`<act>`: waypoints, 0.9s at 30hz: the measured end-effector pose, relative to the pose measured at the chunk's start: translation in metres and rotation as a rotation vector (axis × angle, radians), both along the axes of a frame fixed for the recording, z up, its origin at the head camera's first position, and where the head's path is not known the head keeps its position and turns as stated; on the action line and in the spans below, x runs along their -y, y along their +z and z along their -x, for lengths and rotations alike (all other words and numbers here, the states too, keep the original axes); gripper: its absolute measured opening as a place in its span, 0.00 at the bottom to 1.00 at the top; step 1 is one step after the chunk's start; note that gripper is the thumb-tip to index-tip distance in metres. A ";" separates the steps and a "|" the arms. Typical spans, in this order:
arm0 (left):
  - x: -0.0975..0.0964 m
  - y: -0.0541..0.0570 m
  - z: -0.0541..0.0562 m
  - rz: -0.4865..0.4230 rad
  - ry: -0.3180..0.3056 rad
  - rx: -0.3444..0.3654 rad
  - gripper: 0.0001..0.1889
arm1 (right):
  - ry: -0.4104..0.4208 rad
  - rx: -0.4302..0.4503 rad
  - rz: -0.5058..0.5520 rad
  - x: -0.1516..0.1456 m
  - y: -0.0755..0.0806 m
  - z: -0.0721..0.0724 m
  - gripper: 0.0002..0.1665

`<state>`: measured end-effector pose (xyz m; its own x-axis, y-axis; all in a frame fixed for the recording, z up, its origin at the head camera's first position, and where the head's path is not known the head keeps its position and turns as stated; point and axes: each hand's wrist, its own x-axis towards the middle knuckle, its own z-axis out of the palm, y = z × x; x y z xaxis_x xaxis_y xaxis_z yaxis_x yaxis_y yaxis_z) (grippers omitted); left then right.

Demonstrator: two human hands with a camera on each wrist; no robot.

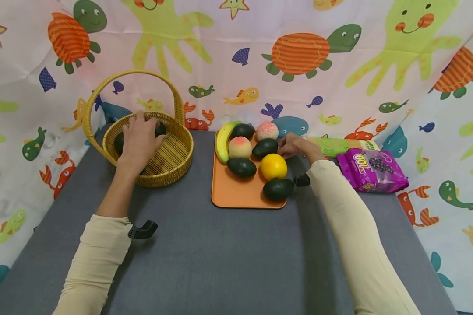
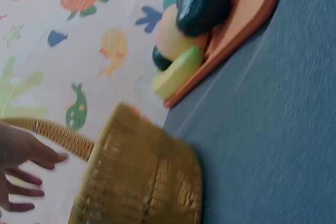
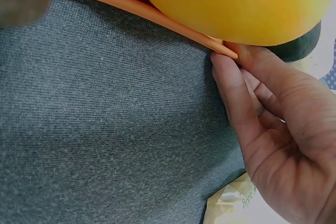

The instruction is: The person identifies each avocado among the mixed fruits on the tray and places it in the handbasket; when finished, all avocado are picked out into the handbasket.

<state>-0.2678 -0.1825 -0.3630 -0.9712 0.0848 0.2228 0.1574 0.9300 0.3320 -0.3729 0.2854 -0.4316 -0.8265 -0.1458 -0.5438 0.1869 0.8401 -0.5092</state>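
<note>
My left hand [image 1: 139,138] reaches over the yellow wicker basket [image 1: 163,179], its fingers apart and loosely extended in the left wrist view. Dark green avocados [image 1: 161,129] show on both sides of the hand, partly hidden by it. With thumb and fingers, my right hand [image 3: 283,124] pinches the right edge of the orange tray [image 1: 236,194]. On the tray lie a banana [image 1: 222,142], two peaches [image 1: 240,148], an orange [image 1: 273,166] and several dark avocados [image 1: 241,167]. One avocado [image 1: 278,189] lies at the tray's front right corner.
Right of the tray are a purple packet with grapes pictured on it [image 1: 374,170] and a green package [image 1: 339,146] behind it. The basket's tall handle [image 1: 132,72] arches above it. A printed sea-animal curtain [image 1: 228,43] hangs behind the grey table [image 1: 205,253].
</note>
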 end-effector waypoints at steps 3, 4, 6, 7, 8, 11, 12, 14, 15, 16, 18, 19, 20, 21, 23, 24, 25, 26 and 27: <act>-0.019 -0.003 0.001 -0.051 -0.077 -0.135 0.20 | 0.027 -0.010 -0.003 -0.001 0.000 -0.002 0.23; -0.025 -0.004 0.002 -0.059 -0.115 -0.183 0.20 | 0.035 -0.014 -0.002 -0.001 0.000 -0.002 0.22; -0.040 -0.006 0.002 -0.064 -0.198 -0.263 0.19 | 0.047 -0.014 0.001 -0.001 0.000 -0.003 0.21; -0.048 -0.007 0.002 -0.063 -0.240 -0.295 0.19 | 0.048 -0.012 0.005 -0.001 0.001 -0.004 0.21; -0.057 -0.007 0.001 -0.057 -0.284 -0.318 0.19 | 0.048 -0.013 0.002 -0.001 0.001 -0.004 0.21; -0.084 -0.010 -0.002 -0.032 -0.399 -0.334 0.21 | 0.045 -0.005 -0.003 -0.001 0.002 -0.004 0.21; -0.094 -0.010 -0.004 -0.018 -0.428 -0.327 0.21 | 0.044 -0.003 -0.005 -0.001 0.002 -0.004 0.21; -0.113 -0.014 -0.007 0.016 -0.478 -0.307 0.23 | 0.042 0.002 -0.009 -0.001 0.003 -0.004 0.21; -0.123 -0.017 -0.008 0.030 -0.504 -0.293 0.24 | 0.037 0.005 -0.009 -0.001 0.002 -0.003 0.22; -0.132 -0.019 -0.010 0.042 -0.531 -0.278 0.25 | 0.031 0.006 -0.009 -0.001 0.002 -0.003 0.22; -0.149 -0.023 -0.014 0.053 -0.585 -0.239 0.26 | 0.023 0.007 -0.012 -0.002 0.001 -0.002 0.23; -0.157 -0.025 -0.016 0.055 -0.613 -0.222 0.26 | 0.018 0.006 -0.012 -0.002 0.001 -0.002 0.23; -0.165 -0.026 -0.018 0.064 -0.640 -0.209 0.27 | 0.015 0.004 -0.014 -0.002 0.001 -0.002 0.23; -0.172 -0.028 -0.020 0.072 -0.667 -0.198 0.27 | 0.015 0.000 -0.016 -0.002 0.001 -0.002 0.23; -0.186 -0.031 -0.024 0.092 -0.714 -0.189 0.28 | 0.016 -0.011 -0.015 -0.002 0.002 -0.002 0.23; -0.193 -0.033 -0.026 0.107 -0.737 -0.191 0.29 | 0.020 -0.015 -0.014 -0.001 0.002 -0.003 0.22; -0.199 -0.034 -0.028 0.125 -0.762 -0.192 0.29 | 0.021 -0.021 -0.013 -0.001 0.002 -0.003 0.22; -0.206 -0.036 -0.030 0.141 -0.787 -0.191 0.30 | 0.020 -0.029 -0.016 -0.001 0.002 -0.004 0.21; -0.212 -0.038 -0.032 0.150 -0.811 -0.184 0.30 | 0.019 -0.034 -0.014 -0.002 0.002 -0.004 0.20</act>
<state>-0.2355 0.0295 -0.4006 -0.5460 0.7814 0.3022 0.8348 0.5378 0.1178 -0.3688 0.2869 -0.4295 -0.8419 -0.1542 -0.5171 0.1534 0.8505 -0.5032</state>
